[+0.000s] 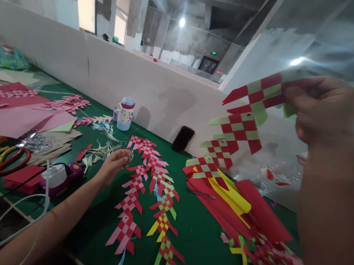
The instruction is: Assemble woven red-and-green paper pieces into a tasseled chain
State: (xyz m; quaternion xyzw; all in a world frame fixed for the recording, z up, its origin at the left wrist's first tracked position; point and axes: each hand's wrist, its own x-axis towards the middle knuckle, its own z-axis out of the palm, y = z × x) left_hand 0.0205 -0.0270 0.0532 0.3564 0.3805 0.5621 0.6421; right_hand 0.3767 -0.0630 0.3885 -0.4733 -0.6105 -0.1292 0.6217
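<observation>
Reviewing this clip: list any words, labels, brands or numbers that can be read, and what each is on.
None can be read.
Green signs on the far wall: lit, too small to read.
White bottle with a red band: printed figures, no legible text.
Dark phone leaning on the partition: screen blank.
Woven paper string in the right hand: no print.

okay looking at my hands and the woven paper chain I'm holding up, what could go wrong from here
The right hand pinches the red and green woven chain only at its top, so the hanging links might pull apart or tear. Its lower end meets the loose red and yellow paper sheets, where it may snag. The left hand reaches low over the table near the finished chains laid in rows, and a careless sweep could scatter them.
</observation>
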